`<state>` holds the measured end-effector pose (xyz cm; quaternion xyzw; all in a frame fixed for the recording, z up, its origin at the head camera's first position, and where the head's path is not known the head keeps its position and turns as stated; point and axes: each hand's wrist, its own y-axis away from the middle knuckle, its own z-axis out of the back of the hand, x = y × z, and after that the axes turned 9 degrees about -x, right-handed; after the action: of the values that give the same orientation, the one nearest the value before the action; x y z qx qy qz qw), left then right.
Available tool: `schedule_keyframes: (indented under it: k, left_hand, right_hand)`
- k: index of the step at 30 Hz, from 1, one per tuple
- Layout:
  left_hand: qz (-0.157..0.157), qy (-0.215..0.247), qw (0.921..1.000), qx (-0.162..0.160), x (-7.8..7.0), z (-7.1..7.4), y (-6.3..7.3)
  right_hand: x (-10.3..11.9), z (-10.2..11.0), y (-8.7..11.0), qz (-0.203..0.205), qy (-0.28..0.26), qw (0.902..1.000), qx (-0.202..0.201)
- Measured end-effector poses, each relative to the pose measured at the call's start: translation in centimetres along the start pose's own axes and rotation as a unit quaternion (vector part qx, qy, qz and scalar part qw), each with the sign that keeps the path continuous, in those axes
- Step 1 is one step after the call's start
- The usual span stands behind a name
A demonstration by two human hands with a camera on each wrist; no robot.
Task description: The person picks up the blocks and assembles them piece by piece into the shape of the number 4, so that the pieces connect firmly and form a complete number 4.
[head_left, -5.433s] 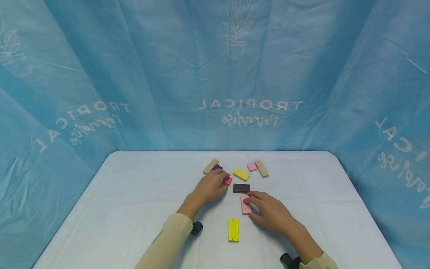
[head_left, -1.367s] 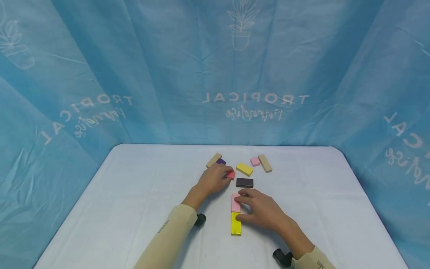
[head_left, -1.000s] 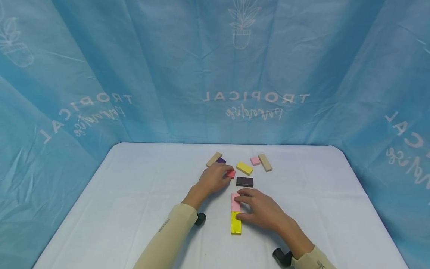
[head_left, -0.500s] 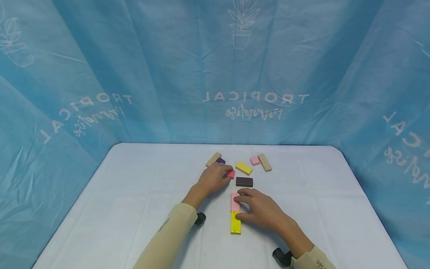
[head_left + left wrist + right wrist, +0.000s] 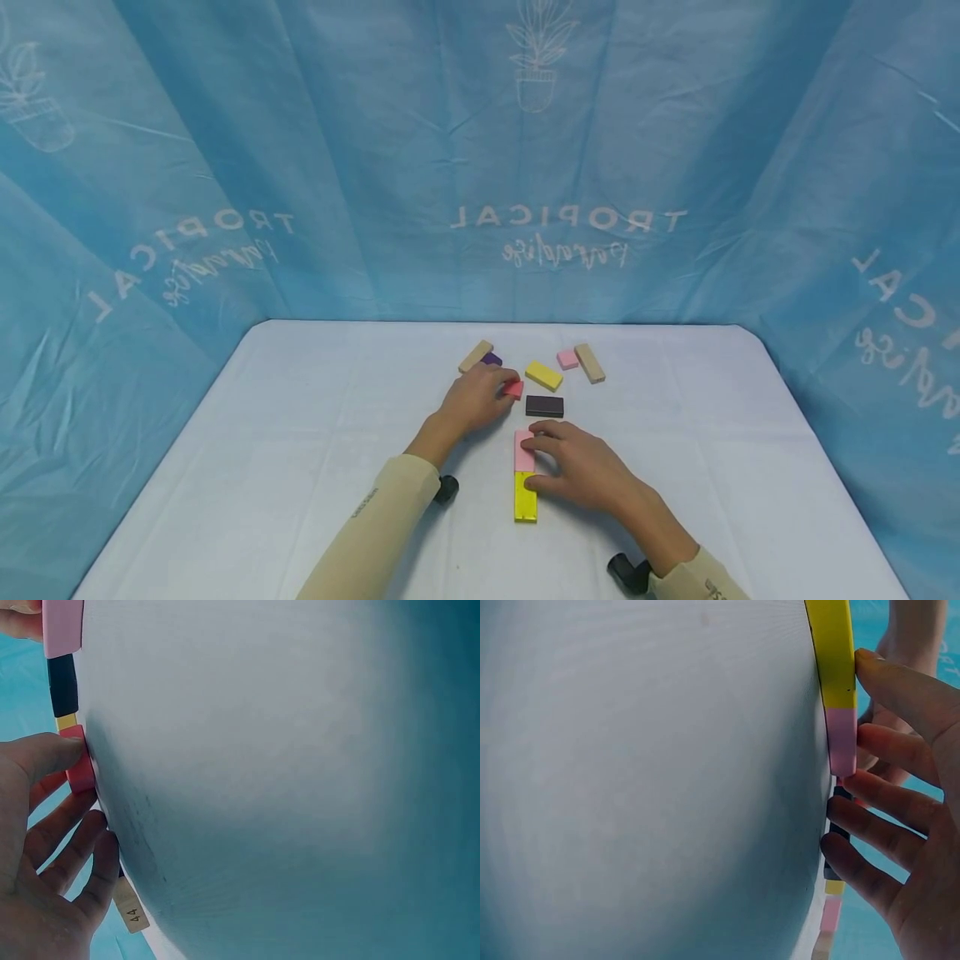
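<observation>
My left hand (image 5: 474,397) holds a small red block (image 5: 514,390) between thumb and index finger, low at the white table; in the left wrist view the thumb lies on one end of the red block (image 5: 78,761). Nearer me, a pink block (image 5: 522,460) and a bright yellow block (image 5: 526,507) lie end to end in one straight line. Fingers of my right hand (image 5: 588,468) rest on them: index finger on the pink block (image 5: 841,742), thumb at the yellow block (image 5: 834,656). The right hand's other fingers are spread, fairly straight, beyond the pink block.
A black block (image 5: 544,407) lies just beyond the right hand. Farther back are a yellow block (image 5: 543,375), a small pink block (image 5: 567,359), a plain wooden block (image 5: 590,364), another wooden block (image 5: 475,356) and a purple block (image 5: 492,359). Blue curtains surround the white table (image 5: 337,375).
Since the oldest frame, my right hand has brought the pink block left and against the yellow block's far end. My left hand keeps the red block in place. The last second shows almost no motion.
</observation>
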<state>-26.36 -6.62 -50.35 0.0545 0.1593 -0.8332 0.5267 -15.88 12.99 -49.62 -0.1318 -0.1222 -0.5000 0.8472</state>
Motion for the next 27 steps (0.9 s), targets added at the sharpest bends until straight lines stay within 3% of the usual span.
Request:
schedule_keyframes:
  k: [16,23,27]
  left_hand:
    - [-0.003,0.001,1.0,-0.005,0.17,-0.26,0.03]
    - [-0.01,-0.002,0.9999,-0.007,0.3,-0.08,-0.08]
    - [-0.005,0.01,0.9999,-0.002,0.12,-0.18,0.0]
  right_hand:
    - [0.14,-0.14,0.22,0.001,0.003,1.0,-0.006]
    - [0.08,0.62,0.29,0.024,-0.005,0.9996,-0.016]
    - [0.16,0.7,0.47,0.02,-0.021,0.9996,0.0]
